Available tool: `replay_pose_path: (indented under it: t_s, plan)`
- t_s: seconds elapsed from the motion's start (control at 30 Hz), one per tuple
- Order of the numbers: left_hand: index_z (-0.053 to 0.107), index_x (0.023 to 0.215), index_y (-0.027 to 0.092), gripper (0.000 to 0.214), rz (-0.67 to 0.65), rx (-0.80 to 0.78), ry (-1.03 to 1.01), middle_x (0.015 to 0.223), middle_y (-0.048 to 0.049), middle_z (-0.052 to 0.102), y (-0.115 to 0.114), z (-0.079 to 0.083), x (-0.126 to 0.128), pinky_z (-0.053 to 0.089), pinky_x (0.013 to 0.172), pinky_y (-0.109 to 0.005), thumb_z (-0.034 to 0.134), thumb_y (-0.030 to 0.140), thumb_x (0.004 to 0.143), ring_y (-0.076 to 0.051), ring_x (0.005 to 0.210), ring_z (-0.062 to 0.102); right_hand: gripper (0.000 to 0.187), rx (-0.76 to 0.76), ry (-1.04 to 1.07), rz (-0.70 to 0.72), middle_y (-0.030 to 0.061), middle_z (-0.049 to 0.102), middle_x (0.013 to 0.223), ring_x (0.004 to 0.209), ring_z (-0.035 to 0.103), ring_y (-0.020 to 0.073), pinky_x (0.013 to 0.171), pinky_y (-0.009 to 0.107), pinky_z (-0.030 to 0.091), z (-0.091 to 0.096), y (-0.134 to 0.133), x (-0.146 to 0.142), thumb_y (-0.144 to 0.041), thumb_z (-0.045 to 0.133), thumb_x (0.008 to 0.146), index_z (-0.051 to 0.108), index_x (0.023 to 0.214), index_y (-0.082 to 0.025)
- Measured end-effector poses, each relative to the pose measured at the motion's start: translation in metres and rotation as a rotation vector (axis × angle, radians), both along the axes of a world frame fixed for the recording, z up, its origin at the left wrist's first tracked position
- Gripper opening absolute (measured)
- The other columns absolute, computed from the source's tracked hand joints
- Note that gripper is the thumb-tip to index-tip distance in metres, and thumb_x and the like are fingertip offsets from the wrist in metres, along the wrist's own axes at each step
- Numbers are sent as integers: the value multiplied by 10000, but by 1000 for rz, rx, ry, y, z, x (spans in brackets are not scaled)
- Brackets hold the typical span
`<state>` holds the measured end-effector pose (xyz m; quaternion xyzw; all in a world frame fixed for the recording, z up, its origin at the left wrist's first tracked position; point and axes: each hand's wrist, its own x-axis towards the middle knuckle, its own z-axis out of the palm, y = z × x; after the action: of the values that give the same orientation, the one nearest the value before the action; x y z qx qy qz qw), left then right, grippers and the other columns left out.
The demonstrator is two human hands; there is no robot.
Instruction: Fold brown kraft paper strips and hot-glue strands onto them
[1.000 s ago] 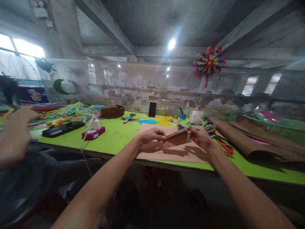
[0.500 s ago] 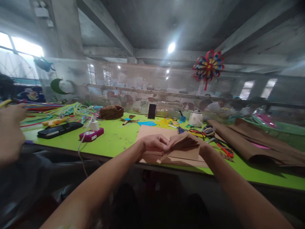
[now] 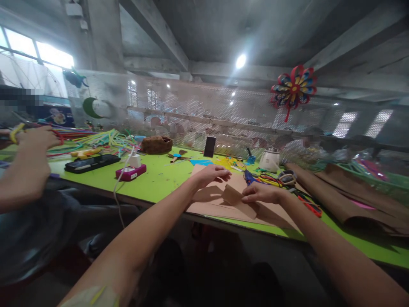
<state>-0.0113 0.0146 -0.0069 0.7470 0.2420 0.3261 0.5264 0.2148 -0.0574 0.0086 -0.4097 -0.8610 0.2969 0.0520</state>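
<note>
The right hand [image 3: 262, 193] pinched the brown paper piece [image 3: 234, 197] by its edge, seemingly to steady it over kraft sheets [image 3: 206, 207] on the worktop [image 3: 156, 183]. The left hand's [image 3: 212, 175] grip hung loose nearby.

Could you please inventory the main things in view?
Paper piece: one, brown, centre
Paper sheets: several, tan, beneath
Table: one, green, below
Power strip: one, magenta, left
Strips: many, multicoloured, left
Phone: one, black, back
Pouch: one, brown, back
Pot: one, white, back
Large sheets: several, brown, right
Basket: one, green, far right
Flower ornament: one, multicoloured, above
Moon ornament: one, green, left
Co-worker's hand: at least one, left
Left hand: one, bare, above sheets
Right hand: one, bare, holding piece
</note>
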Motion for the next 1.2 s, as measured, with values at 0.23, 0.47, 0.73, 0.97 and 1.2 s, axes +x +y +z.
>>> replay_pose_path:
  t_s: [0.23,0.47,0.73,0.97,1.2]
  plan:
    - [711,814,131,252,-76,514,666,622,18,600,-16,7,26,309,543,-214,590,329,716,-90,560,435,279,101,-134,31,-52,426,473,472,359,84,474,225,247,-1,25,-8,-387,588,721,590,581,-146]
    - [695,830,130,234,-100,493,660,544,16,570,-15,-11,21,322,515,-205,546,279,729,-88,502,432,270,199,-49,-60,19,639,674,589,514,134,529,229,356,-19,16,-5,-368,576,731,686,833,-143]
    - [658,841,129,229,-81,651,588,670,-17,604,-24,-17,18,335,552,-208,541,313,773,-114,601,486,213,336,38,-158,23,602,628,549,477,127,502,230,336,-28,-8,-15,-312,530,765,660,764,-144]
    - [635,837,134,203,-78,828,569,772,-39,571,-32,-17,10,340,608,-211,513,295,817,-117,676,476,153,634,78,-188,61,573,769,676,498,147,598,239,365,-40,-28,-29,-232,489,827,605,773,-150]
    - [619,787,139,196,-71,926,539,756,-30,523,-32,-21,10,332,609,-222,497,287,829,-118,664,448,172,675,17,-167,52,546,759,659,463,142,582,242,332,-45,-26,-24,-247,465,858,564,753,-155]
